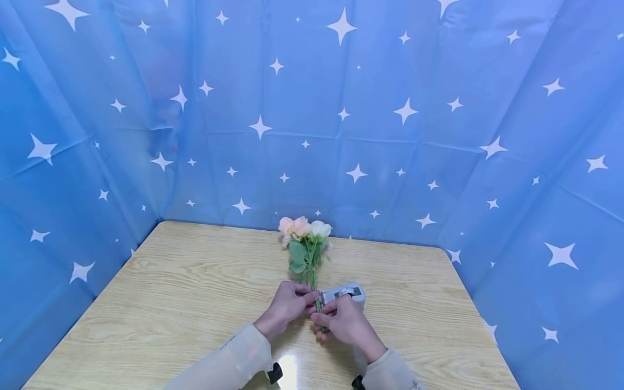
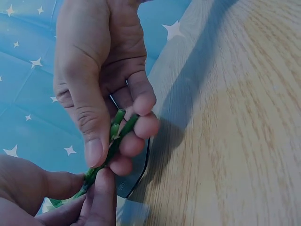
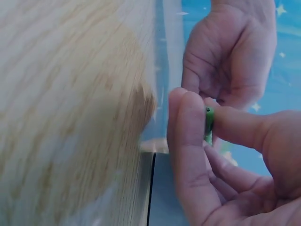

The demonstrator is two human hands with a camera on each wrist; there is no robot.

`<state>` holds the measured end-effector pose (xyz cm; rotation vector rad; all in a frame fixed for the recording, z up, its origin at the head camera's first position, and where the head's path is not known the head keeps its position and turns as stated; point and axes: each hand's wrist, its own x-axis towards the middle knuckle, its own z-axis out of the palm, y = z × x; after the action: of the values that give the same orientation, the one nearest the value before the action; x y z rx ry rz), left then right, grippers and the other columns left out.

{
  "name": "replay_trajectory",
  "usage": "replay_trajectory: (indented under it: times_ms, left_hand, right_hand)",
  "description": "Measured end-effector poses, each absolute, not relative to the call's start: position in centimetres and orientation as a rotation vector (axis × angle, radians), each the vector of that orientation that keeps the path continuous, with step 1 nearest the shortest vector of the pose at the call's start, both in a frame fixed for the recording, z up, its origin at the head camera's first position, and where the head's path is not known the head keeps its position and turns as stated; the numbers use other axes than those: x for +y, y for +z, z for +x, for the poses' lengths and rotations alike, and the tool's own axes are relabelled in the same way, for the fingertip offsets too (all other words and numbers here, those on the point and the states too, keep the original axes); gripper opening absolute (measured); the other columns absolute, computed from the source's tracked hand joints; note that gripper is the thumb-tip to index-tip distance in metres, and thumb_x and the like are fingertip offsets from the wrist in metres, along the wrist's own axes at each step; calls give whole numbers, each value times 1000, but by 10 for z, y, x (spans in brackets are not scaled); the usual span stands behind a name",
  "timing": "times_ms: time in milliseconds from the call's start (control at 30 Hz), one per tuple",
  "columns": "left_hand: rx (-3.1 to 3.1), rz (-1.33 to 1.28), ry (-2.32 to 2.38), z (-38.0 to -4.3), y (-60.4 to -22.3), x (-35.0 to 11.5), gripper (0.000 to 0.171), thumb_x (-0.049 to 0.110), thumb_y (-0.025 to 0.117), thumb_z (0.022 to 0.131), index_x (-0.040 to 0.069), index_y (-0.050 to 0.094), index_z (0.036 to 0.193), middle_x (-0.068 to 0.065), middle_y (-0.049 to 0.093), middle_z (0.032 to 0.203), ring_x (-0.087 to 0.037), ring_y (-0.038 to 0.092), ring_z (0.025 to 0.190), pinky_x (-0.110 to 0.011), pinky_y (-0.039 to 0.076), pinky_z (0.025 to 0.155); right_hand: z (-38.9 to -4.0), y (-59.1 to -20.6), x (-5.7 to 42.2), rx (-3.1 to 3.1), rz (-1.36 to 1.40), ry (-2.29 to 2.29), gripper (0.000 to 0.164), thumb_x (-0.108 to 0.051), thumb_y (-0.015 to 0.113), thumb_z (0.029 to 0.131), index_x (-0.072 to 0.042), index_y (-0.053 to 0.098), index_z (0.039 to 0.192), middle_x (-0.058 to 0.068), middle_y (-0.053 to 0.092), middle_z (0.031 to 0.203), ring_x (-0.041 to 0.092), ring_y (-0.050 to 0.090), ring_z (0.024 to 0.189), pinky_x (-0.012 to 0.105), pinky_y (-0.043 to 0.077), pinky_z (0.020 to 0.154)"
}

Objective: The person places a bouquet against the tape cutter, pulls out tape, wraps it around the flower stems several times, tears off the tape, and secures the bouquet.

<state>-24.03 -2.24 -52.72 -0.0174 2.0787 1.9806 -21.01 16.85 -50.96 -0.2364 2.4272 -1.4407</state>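
A bouquet of pink and white flowers (image 1: 300, 228) points away from me, its green stems (image 2: 123, 129) gathered between both hands. My left hand (image 1: 286, 306) pinches the stems higher up, below the leaves. Nearer the cut ends, my right hand (image 1: 347, 320) holds them between thumb and curled fingers. In the right wrist view a stem end (image 3: 209, 117) shows between the right thumb and fingers, with the left hand (image 3: 230, 56) just beyond. A grey tape dispenser (image 1: 357, 296) stands on the table right behind the right hand, its front close beside the stems.
The wooden table (image 1: 195, 281) carries the dispenser, and its far edge meets a blue curtain (image 1: 312, 108) with white stars. The curtain also hangs along the left and right sides. Light-coloured sleeves (image 1: 234, 357) cover both forearms.
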Motion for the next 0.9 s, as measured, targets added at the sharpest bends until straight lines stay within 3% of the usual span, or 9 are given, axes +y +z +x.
replay_trajectory:
  times_ms: [333, 900]
  left_hand:
    - [2064, -41, 1970, -240, -526, -23, 24, 11, 80, 111, -9, 82, 124, -19, 84, 110, -9, 81, 80, -24, 73, 80]
    - [2139, -36, 1933, -243, -533, -21, 24, 15, 84, 110, -7, 83, 118, -18, 82, 110, -10, 83, 80, -27, 74, 80]
  right_hand:
    - [-210, -510, 167, 2474, -208, -1410, 13, -14, 90, 104, -6, 89, 94, 4, 84, 78, 13, 80, 63, 25, 66, 59]
    - [-207, -514, 163, 2592, -211, -1321, 23, -20, 93, 102, -12, 85, 82, -3, 79, 68, 11, 77, 58, 14, 45, 48]
